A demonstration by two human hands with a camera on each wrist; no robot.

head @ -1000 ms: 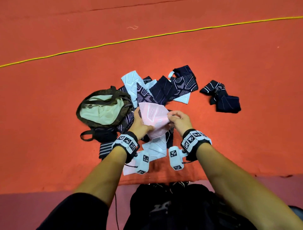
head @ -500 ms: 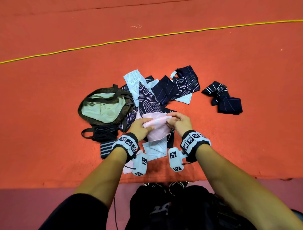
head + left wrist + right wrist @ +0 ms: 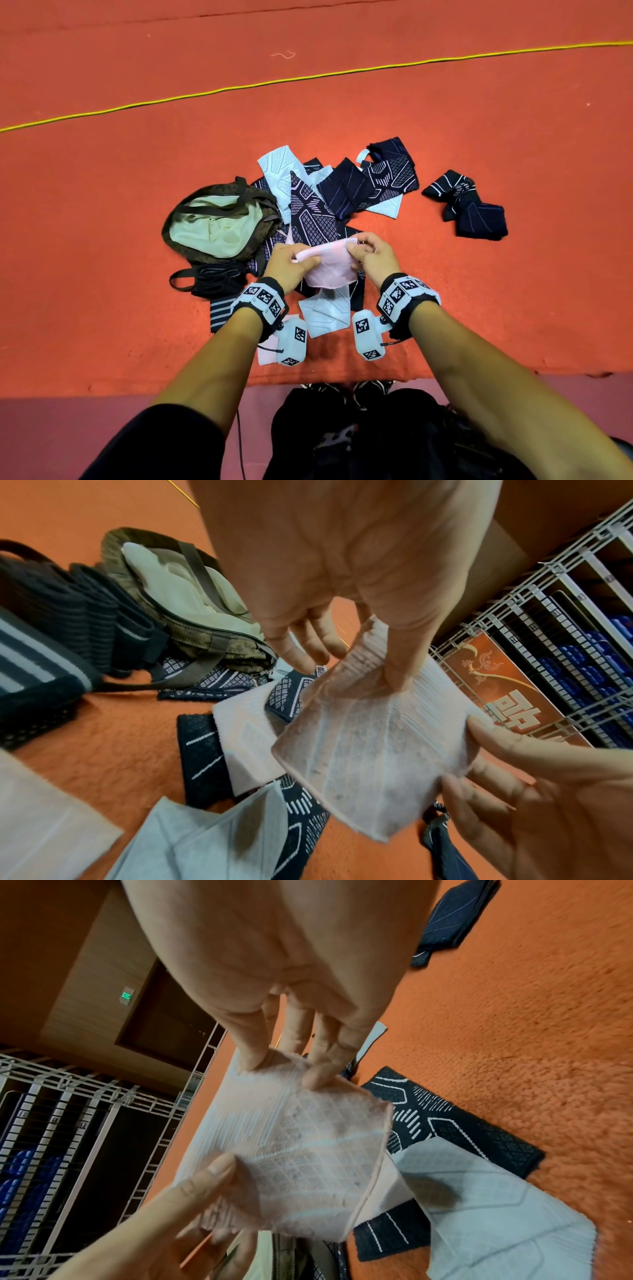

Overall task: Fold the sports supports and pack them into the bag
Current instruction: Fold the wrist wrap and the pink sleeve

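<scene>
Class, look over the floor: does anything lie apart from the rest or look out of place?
Yes. Two dark supports lie to the right, apart from the main pile beside the open bag. A stray thread lies far off on the carpet.

The pink support (image 3: 373,753) is made of soft knitted cloth, matt, with fine ribs on one band and a raised grid pattern on the rest. The dark supports (image 3: 346,192) are seen as matt knit with pale woven lines. The bag (image 3: 219,222) is made of rough olive cloth with a smooth, pale lining. The orange carpet (image 3: 514,1031) looks fuzzy and matt. The rack (image 3: 548,593) is of white, smooth metal wire.
</scene>
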